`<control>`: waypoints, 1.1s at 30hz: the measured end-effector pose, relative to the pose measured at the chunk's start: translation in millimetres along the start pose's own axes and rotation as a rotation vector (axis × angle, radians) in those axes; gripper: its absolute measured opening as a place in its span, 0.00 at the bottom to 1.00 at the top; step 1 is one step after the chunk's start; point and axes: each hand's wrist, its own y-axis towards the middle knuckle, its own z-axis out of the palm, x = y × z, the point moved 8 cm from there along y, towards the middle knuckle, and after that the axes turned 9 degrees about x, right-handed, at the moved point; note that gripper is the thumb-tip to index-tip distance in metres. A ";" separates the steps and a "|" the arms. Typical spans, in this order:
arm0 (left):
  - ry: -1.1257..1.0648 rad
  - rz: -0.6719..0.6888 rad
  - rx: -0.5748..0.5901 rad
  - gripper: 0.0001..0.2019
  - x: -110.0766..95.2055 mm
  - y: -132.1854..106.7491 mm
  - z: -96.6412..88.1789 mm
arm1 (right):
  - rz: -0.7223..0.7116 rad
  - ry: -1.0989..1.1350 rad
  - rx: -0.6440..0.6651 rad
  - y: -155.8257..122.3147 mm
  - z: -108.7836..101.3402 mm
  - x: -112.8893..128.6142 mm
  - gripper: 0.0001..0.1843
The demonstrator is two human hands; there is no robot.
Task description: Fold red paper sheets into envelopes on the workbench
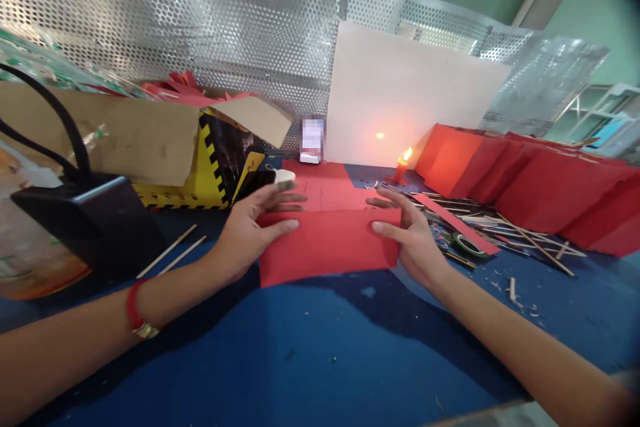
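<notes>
A red paper sheet [327,240] lies folded on the blue table [320,347] in front of me. My left hand [255,227] grips its left edge, thumb on the near flap and fingers stretched over the top. My right hand [405,230] grips the right edge the same way, thumb on the front flap and fingers behind it. More flat red paper [320,190] lies just beyond the fold.
A lit red candle [401,169] burns behind the paper before a white board [410,100]. Stacked red paper pieces [530,177] line the right. Thin sticks [530,240] and a tape roll [467,245] lie right. A cardboard box [150,140] and black device [90,220] stand left.
</notes>
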 end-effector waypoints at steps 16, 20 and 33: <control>-0.450 -0.427 0.044 0.22 43.8 -11.5 17.5 | 0.221 0.120 -0.087 -9.1 -3.6 -24.1 0.19; -0.358 -0.435 0.091 0.19 45.8 -13.8 21.4 | 0.207 0.139 -0.141 -8.8 -6.6 -22.8 0.21; -0.371 -0.392 0.059 0.20 48.8 -14.2 20.3 | 0.194 0.044 -0.107 -11.6 -4.4 -23.6 0.21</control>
